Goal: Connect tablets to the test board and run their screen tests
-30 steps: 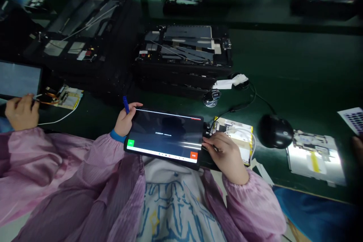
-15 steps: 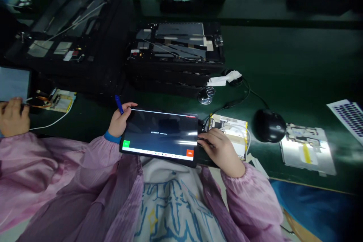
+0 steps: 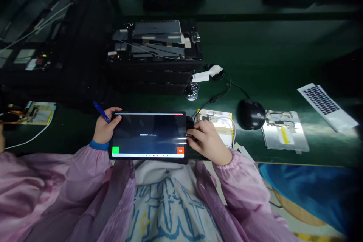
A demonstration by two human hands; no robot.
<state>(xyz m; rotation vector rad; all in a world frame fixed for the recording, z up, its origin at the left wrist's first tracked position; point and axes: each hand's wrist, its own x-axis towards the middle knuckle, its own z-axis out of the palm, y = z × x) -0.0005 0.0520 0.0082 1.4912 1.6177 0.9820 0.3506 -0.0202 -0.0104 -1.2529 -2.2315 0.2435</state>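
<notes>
My left hand [image 3: 104, 128] is closed on the left edge of the tablet [image 3: 149, 136]; my thumb lies on the top corner of its frame; a blue pen [image 3: 101, 111] is tucked in the same hand and sticks up and away to the left. My right hand [image 3: 207, 141] is at the tablet's right edge; its fingers are pinched together on a small black plug [image 3: 189, 135] that sits right against that side.

The tablet lies flat and wide in front of me, at the near edge of the green table [image 3: 283, 56], partly over my lap; its screen is dark with a small line of white words in the middle that I cannot read; a green button [image 3: 115, 150] shows at the bottom left and an orange button [image 3: 180, 151] at the bottom right.

Just past my right hand lies a pale board with wires [image 3: 219, 119]; beside it, further right, sits a round black thing [image 3: 251, 114]; next to that lies a shiny metal plate [image 3: 285, 136]; a white sheet with dark dots [image 3: 326, 106] lies well off to the right. Behind the tablet is a stack of black trays [image 3: 154, 56] with flat parts on top; a little round metal thing [image 3: 191, 91] stands near its right corner.
</notes>
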